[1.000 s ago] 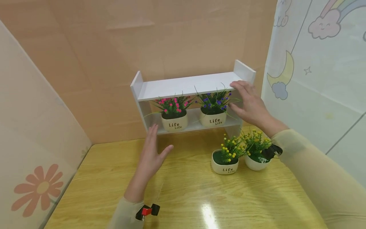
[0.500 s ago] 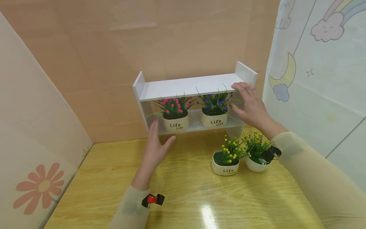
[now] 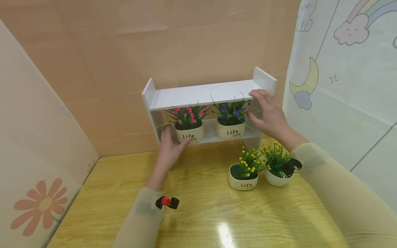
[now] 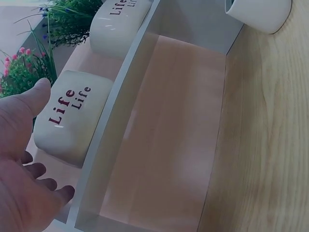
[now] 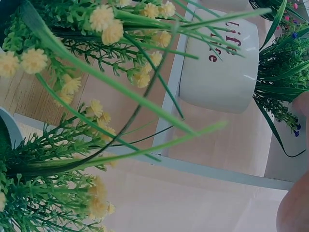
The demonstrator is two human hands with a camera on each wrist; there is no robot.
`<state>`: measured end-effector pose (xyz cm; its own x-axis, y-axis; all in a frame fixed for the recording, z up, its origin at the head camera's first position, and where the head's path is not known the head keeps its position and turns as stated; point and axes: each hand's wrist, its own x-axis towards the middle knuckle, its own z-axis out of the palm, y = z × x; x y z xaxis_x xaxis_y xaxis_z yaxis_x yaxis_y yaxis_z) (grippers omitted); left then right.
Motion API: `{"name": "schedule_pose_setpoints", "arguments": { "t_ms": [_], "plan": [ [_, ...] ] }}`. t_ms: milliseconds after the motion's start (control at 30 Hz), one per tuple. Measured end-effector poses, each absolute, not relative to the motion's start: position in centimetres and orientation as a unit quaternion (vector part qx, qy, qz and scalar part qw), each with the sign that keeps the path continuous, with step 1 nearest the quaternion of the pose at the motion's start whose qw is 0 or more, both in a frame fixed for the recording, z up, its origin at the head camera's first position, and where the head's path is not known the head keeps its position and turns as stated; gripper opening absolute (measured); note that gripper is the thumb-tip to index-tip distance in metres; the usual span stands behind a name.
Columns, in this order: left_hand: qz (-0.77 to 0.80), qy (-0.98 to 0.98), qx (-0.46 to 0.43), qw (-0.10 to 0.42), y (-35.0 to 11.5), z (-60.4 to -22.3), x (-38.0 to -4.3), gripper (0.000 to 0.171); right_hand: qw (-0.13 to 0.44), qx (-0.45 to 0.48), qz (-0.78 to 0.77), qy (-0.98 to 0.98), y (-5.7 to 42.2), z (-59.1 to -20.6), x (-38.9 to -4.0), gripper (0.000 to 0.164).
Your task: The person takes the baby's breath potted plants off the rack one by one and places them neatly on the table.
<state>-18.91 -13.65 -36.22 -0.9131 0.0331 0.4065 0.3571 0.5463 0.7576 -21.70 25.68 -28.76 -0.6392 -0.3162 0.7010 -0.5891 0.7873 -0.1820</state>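
A pot of pink flowers [image 3: 188, 129] stands on the lower board of a white two-tier shelf [image 3: 203, 93], at the left. To its right is a matching pot of blue-purple flowers [image 3: 231, 130]. My left hand [image 3: 170, 150] reaches in at the pink pot's left, with the fingers beside it and the thumb across its front. The left wrist view leaves a gap between those fingers and the pot [image 4: 72, 118]. My right hand [image 3: 270, 113] rests its fingertips on the top board's front edge near the right side panel; its thumb points toward the blue-purple flowers.
Two pots of yellow flowers, a nearer one [image 3: 243, 177] and one farther right [image 3: 277, 172], stand on the wooden table [image 3: 198, 206] below my right forearm. A tan backdrop [image 3: 186, 44] is behind the shelf, and printed panels flank the table.
My left hand has moved forward and slightly right, from before the shelf to beside the pink flower pot. The right hand has stayed at the shelf's right end.
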Motion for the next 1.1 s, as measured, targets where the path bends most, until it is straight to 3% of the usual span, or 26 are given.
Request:
{"name": "schedule_pose_setpoints", "arguments": {
  "t_ms": [867,1100],
  "plan": [
    [-0.498,-0.851,-0.112,0.125,-12.9,-35.3,-21.2,0.104,0.349,0.261,0.203,-0.877,25.3,-28.6,-21.3,0.079],
    [-0.504,-0.847,-0.12,0.12,-13.0,-35.1,-21.4,0.09,0.353,0.261,0.199,-0.876,25.4,-28.7,-21.4,0.079]
  ]
}}
